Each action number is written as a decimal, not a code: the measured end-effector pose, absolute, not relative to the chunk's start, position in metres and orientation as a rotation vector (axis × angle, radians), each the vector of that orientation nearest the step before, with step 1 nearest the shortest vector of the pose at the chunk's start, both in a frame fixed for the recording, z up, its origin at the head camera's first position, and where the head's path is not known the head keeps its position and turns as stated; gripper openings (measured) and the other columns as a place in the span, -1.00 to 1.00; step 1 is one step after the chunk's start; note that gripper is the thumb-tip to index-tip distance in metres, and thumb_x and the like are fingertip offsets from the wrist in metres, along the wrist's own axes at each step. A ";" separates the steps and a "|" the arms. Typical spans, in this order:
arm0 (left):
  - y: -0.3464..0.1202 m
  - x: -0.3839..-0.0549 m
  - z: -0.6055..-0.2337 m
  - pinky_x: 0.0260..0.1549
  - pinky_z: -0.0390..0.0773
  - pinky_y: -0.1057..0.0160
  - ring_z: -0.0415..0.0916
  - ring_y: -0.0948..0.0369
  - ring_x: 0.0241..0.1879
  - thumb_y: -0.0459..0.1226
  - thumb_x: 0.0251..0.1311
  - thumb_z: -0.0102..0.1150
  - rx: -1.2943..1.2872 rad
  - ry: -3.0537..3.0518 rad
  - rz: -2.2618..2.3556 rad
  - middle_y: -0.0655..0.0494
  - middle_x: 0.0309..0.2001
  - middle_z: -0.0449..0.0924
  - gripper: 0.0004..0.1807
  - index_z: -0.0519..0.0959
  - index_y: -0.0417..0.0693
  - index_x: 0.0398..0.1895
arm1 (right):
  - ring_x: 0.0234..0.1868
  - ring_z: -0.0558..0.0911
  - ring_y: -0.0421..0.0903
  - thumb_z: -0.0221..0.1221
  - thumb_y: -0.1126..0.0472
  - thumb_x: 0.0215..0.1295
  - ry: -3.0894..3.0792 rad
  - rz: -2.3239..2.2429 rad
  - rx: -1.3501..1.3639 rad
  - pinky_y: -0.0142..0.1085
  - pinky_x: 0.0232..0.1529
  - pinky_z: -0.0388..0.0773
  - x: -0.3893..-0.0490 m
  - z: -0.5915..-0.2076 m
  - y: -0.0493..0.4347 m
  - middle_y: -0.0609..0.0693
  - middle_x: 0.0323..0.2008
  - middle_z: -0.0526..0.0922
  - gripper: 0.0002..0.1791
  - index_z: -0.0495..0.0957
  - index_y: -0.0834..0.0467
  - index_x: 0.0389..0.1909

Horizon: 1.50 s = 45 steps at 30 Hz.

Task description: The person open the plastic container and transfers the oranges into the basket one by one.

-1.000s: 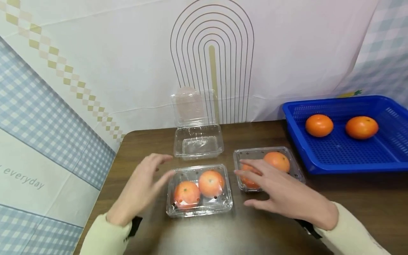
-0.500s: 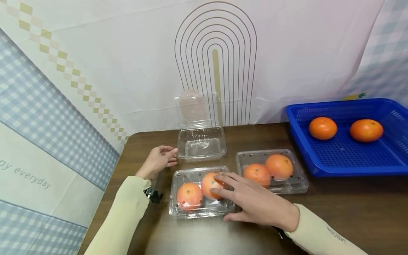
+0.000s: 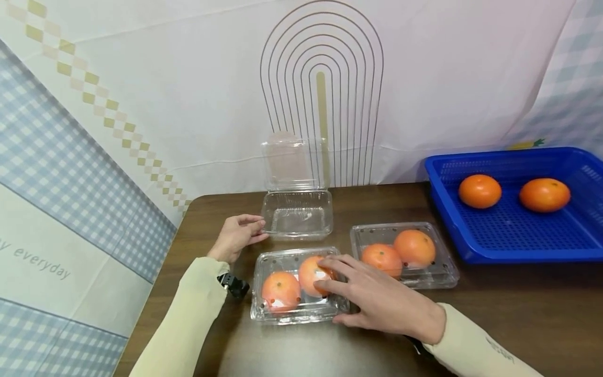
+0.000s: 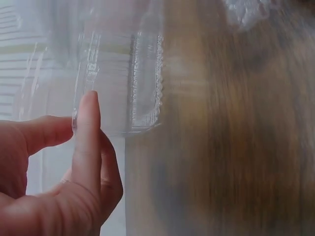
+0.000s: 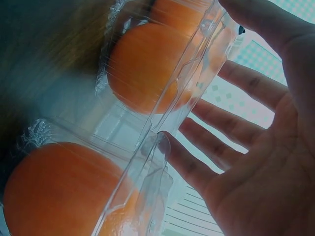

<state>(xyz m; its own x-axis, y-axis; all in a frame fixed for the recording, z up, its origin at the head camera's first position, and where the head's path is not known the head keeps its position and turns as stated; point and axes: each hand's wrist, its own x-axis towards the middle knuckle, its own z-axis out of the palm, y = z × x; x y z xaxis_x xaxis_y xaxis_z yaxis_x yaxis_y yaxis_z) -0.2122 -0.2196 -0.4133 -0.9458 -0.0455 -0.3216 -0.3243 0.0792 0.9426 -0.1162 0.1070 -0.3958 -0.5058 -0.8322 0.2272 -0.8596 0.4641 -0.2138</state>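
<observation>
My left hand (image 3: 235, 238) pinches the left front rim of a clear plastic clamshell box (image 3: 297, 215), which holds nothing; its lid stands raised behind it. In the left wrist view thumb and finger meet on the clear rim (image 4: 78, 105). My right hand (image 3: 383, 298) has its fingers spread over the right side of a closed clamshell box (image 3: 268, 256) in front. Inside that box are two oranges (image 3: 281, 291). In the right wrist view the fingers lie fairly straight along the lid, with an orange (image 5: 147, 69) under the plastic.
To the right sits another closed clamshell box (image 3: 435, 278) with two oranges (image 3: 414, 247). A blue plastic basket (image 3: 513, 255) at the far right holds two more oranges (image 3: 480, 191). Behind the brown wooden table (image 3: 282, 356) hangs a patterned cloth (image 3: 198, 78).
My left hand has moved forward to the raised-lid box and now pinches its rim. My right hand has moved left, from over the right-hand box to the front one.
</observation>
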 end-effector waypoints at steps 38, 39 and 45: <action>-0.352 -0.166 -0.415 0.00 0.70 0.42 0.62 0.37 -0.13 -0.35 0.48 0.06 -0.592 2.115 2.161 0.19 0.04 0.50 -0.52 0.32 -0.38 0.38 | 0.35 0.47 0.07 0.44 -0.15 0.17 -2.509 0.446 1.555 -0.08 0.12 0.70 -0.118 -0.396 0.112 0.04 0.34 0.46 -0.40 0.56 -0.08 0.21; -0.355 -0.166 -0.414 -0.01 0.71 0.42 0.63 0.36 -0.14 -0.36 0.48 0.07 -0.604 2.101 2.181 0.21 0.01 0.52 -0.56 0.37 -0.34 0.34 | 0.36 0.46 0.06 0.43 -0.14 0.17 -2.518 0.453 1.556 -0.10 0.10 0.71 -0.118 -0.396 0.112 0.04 0.35 0.46 -0.40 0.56 -0.08 0.21; -0.363 -0.167 -0.414 -0.07 0.73 0.42 0.63 0.36 -0.22 -0.37 0.46 0.09 -0.651 2.074 2.237 0.28 -0.14 0.58 -0.71 0.47 -0.23 0.19 | 0.44 0.39 0.05 0.39 -0.13 0.25 -2.643 0.541 1.575 -0.16 0.07 0.72 -0.113 -0.394 0.101 0.01 0.43 0.37 -0.42 0.55 -0.12 0.27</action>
